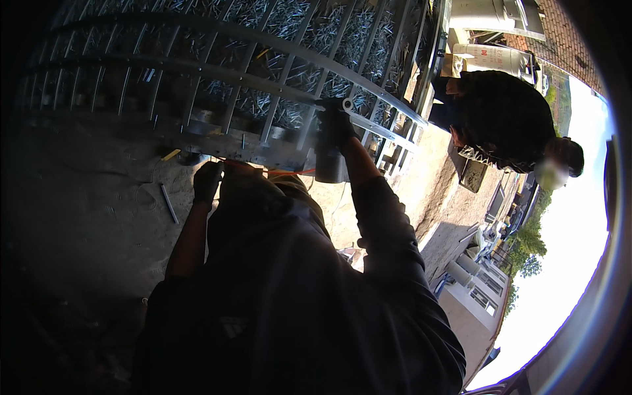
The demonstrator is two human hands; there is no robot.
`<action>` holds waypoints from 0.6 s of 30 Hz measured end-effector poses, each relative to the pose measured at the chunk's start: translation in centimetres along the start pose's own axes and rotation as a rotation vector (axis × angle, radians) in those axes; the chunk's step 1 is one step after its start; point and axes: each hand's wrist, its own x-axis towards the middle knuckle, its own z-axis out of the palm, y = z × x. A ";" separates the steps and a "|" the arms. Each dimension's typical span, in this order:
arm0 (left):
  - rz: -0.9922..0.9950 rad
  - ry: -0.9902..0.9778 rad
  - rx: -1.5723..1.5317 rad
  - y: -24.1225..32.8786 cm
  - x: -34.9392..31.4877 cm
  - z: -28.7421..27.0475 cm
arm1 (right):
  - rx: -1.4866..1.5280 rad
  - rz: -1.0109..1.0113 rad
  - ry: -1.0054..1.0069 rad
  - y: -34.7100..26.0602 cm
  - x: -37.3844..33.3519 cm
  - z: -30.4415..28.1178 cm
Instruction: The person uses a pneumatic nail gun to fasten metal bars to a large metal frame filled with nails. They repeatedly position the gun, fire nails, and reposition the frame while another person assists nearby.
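My right hand (337,126), in a dark glove, is closed on a dark tool with a thick cylindrical body (330,166) and a pale round ring (347,104) at its top; its exact kind is unclear. The tool is at the near edge of a metal frame (263,49) of long rails and many parallel crossbars. Lower left, beside my leg, my left hand (207,182) is gloved too, its fingers lost in shadow. An orange hose or cord (289,172) runs in front of my legs, one end near that hand.
Heaps of thin silver metal pieces (263,102) lie beneath the frame's bars. A person in dark clothes (503,118) bends at the frame's right end, near a large white sack (494,59). On the floor at left are a metal strip (169,203) and a yellow piece (170,155).
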 end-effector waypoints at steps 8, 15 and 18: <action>0.497 0.106 0.629 22.9 17.7 3.9 | -0.262 -0.153 -0.037 5.7 2.9 2.5; 0.376 -0.311 1.267 28.7 22.7 5.4 | 0.014 -0.149 0.095 6.5 3.7 4.3; 0.442 -0.357 1.246 29.6 22.4 5.5 | 0.047 -0.116 0.129 3.3 2.2 3.2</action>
